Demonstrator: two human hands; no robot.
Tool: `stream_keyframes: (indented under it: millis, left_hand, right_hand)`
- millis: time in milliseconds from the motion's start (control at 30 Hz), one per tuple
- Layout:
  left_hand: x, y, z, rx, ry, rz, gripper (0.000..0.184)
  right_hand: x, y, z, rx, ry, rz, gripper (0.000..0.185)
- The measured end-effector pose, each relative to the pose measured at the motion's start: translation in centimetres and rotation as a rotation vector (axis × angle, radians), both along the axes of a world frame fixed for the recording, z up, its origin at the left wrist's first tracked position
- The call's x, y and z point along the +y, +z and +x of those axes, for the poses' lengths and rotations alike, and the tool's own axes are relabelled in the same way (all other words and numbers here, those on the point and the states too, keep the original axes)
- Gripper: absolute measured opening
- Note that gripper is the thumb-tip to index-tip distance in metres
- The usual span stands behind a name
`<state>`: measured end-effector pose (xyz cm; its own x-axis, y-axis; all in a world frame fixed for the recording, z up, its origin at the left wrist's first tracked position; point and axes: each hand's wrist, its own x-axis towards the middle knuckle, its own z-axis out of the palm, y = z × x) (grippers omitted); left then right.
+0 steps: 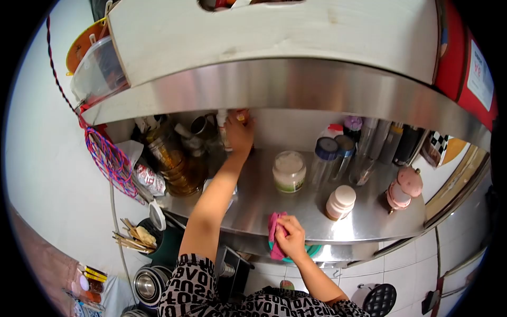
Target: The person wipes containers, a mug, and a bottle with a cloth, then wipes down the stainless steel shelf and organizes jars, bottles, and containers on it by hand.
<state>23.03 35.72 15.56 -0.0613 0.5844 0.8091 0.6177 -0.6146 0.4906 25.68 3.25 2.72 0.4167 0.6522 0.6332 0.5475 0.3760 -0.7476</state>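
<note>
At the back of the steel shelf [253, 206], my left hand [239, 136] is closed around a small container with a red-orange label [242, 115], mostly hidden by the fingers. A slim white bottle [222, 127] stands just left of it, and a metal mug [202, 128] is beyond that. My right hand [290, 235] grips a bunched pink cloth [275, 240] at the shelf's front edge. Between the hands and to the right is a clear jar with pale contents [289, 171]. A white lidded bottle [340, 202] stands right of the cloth.
Stacked amber glassware [177, 164] crowds the shelf's left end. Tall blue-lidded jars [323, 158] and several bottles line the back right. A pink ornamental pot [405, 188] stands near the right end. A steel upper edge [274, 84] overhangs the shelf.
</note>
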Motion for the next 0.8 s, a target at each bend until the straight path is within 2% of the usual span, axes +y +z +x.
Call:
stream_keyframes:
  millis: [67, 233, 433, 533, 567, 633, 667, 700, 767, 800]
  left_hand:
    - [3.4, 1.5, 1.0, 0.067, 0.142, -0.09, 0.056]
    - [8.9, 1.6, 2.2, 0.186, 0.131, -0.327, 0.063]
    - [7.1, 1.5, 0.8, 0.051, -0.006, -0.221, 0.073]
    - [1.1, 2.7, -1.2, -0.144, -0.225, -0.033, 0.078]
    - [-1.5, 2.9, -2.2, -0.267, -0.361, -0.012, 0.08]
    - [-8.9, 3.6, -3.4, -0.713, -0.822, -0.04, 0.101]
    - [-10.1, 2.2, -6.1, -0.262, -0.437, 0.184, 0.106]
    - [-11.0, 0.2, -7.4, -0.196, -0.443, 0.264, 0.105]
    - [-15.7, -1.2, -10.7, -0.11, -0.561, 0.201, 0.106]
    - [-17.5, -1.9, -11.8, -0.104, -0.584, 0.164, 0.104]
  right_hand:
    - [0.0, -0.2, 0.2, -0.023, 0.023, 0.005, 0.022]
    - [-0.7, 0.3, 0.6, -0.004, 0.088, -0.041, 0.024]
    - [-0.4, -0.2, 0.9, -0.035, 0.118, -0.034, 0.024]
    - [-0.4, -0.2, 1.0, -0.027, 0.117, -0.051, 0.025]
    - [-0.5, -0.3, 1.0, -0.015, 0.124, -0.061, 0.025]
    - [-0.5, -0.6, 0.9, -0.017, 0.123, -0.012, 0.024]
    - [-0.6, -0.6, 0.8, -0.014, 0.121, -0.004, 0.023]
    - [-0.5, -0.8, 0.9, -0.004, 0.119, 0.019, 0.021]
    - [-0.4, -1.0, 1.2, 0.162, 0.116, -0.003, 0.018]
    - [-0.4, -1.0, 1.2, 0.33, 0.112, 0.022, 0.018]
